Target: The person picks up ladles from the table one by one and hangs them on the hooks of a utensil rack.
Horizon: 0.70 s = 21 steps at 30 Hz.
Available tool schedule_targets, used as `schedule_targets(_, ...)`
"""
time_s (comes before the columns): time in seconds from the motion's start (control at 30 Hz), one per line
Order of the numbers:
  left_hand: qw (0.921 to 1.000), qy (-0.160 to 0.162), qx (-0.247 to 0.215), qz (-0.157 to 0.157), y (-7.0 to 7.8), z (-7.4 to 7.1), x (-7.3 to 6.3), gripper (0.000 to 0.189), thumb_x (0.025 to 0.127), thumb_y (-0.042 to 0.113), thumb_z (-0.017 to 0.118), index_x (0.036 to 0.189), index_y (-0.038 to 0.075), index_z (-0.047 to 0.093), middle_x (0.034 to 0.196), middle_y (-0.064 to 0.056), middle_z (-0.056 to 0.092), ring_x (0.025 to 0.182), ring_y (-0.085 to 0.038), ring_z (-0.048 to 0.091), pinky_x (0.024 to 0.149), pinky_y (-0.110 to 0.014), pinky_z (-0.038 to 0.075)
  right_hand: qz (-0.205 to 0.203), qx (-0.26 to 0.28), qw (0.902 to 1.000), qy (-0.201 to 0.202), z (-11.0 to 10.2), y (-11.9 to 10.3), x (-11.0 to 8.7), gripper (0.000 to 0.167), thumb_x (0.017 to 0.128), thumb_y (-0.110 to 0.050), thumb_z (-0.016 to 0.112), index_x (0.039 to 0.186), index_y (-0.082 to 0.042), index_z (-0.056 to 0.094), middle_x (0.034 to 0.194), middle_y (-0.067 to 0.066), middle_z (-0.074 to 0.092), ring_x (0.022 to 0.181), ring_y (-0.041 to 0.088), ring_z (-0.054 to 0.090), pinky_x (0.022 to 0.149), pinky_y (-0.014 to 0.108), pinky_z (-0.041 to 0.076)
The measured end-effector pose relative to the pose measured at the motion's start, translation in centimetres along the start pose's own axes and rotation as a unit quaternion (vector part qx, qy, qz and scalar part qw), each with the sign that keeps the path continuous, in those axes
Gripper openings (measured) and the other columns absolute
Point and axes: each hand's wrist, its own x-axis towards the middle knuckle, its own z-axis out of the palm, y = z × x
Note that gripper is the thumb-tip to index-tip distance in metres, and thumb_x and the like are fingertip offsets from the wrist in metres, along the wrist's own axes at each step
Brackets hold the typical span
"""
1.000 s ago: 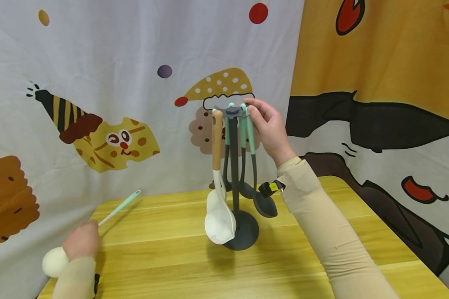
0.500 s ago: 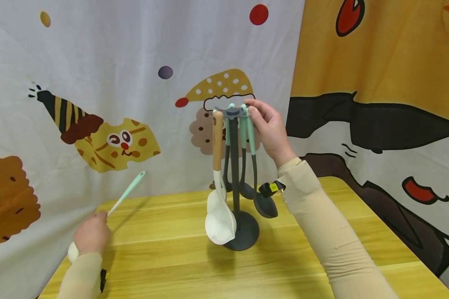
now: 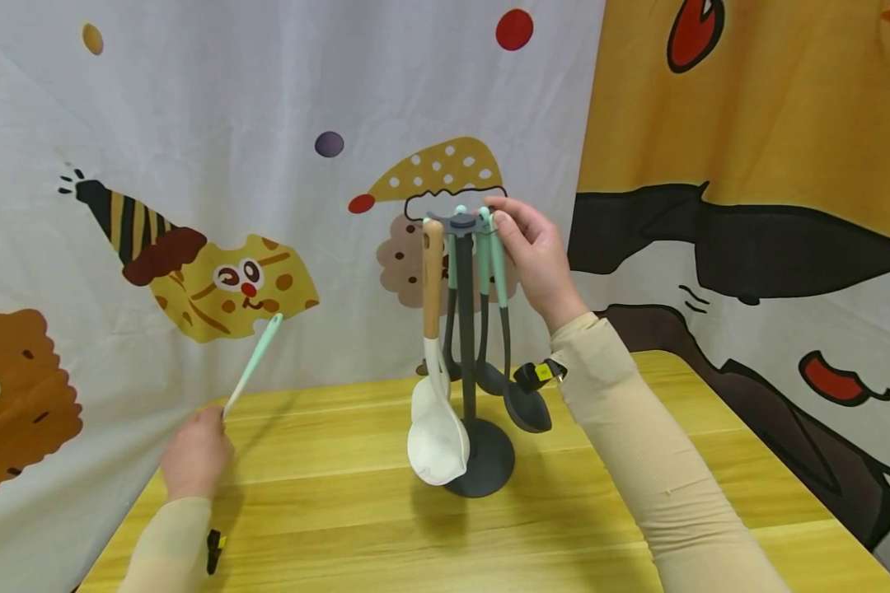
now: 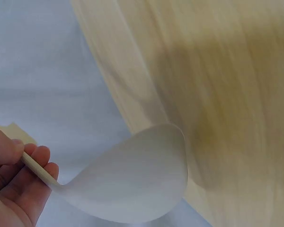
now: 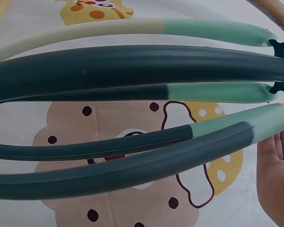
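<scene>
My left hand [image 3: 199, 455] grips the thin white shaft of a ladle [image 3: 255, 358] close to its bowl. The mint handle end points up and away. In the head view the hand hides the bowl; in the left wrist view the smooth white ladle bowl [image 4: 137, 179] hangs over the table edge. At the top of a dark utensil stand [image 3: 467, 329], my right hand [image 3: 537, 255] pinches the upper end of a hanging dark ladle [image 3: 528, 409] with a mint handle, thumb and forefinger right at the hook. The right wrist view shows that hand [image 5: 274, 175] behind the handle top.
From the stand's front hangs a white ladle with a wooden handle [image 3: 432, 280], and several mint-handled utensils hang around the post. The round dark base [image 3: 489, 469] rests on the wooden table [image 3: 326, 494]. A patterned curtain [image 3: 282, 74] rises behind the table.
My left hand has moved right and forward with its ladle, whose handle has tilted more upright. The right hand stays at the stand's top.
</scene>
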Motion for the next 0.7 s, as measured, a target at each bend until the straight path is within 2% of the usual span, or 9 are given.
schedule_targets(0.13, 0.9999, 0.012, -0.010, 0.005, 0.7, 0.0, 0.0, 0.021, 0.091, -0.003, 0.055, 0.111, -0.009, 0.060, 0.090, -0.030, 0.060, 0.077, -0.051, 0.059, 0.065, -0.063, 0.047, -0.001, 0.000, 1.0000, -0.001, 0.0, 0.0, 0.0, 0.041, 0.104, -0.019, 0.051, 0.136, 0.007, 0.052, 0.121, 0.007, 0.065, 0.109, 0.017, 0.061, 0.099, 0.033, 0.048)
schedule_targets(0.4, 0.9970, 0.062, -0.042, 0.015, 2.4, 0.1, 0.2, 0.020, 0.096, 0.001, 0.054, 0.112, -0.009, 0.062, 0.094, -0.029, 0.063, 0.083, -0.049, 0.060, 0.070, -0.062, 0.047, -0.004, 0.007, 1.0000, -0.002, 0.0, 0.1, 0.0, 0.040, 0.105, -0.018, 0.050, 0.136, 0.007, 0.052, 0.122, 0.010, 0.064, 0.110, 0.018, 0.061, 0.100, 0.033, 0.048)
schedule_targets(0.7, 0.9907, 0.091, -0.097, 0.027, 4.9, -0.5, 0.5, 0.014, 0.094, -0.001, 0.059, 0.105, -0.006, 0.066, 0.092, -0.023, 0.067, 0.078, -0.040, 0.062, 0.069, -0.055, 0.049, -0.003, 0.006, 1.0000, -0.002, 0.0, 0.1, 0.0, 0.038, 0.105, -0.019, 0.051, 0.136, 0.004, 0.054, 0.121, 0.008, 0.065, 0.110, 0.018, 0.061, 0.099, 0.032, 0.048)
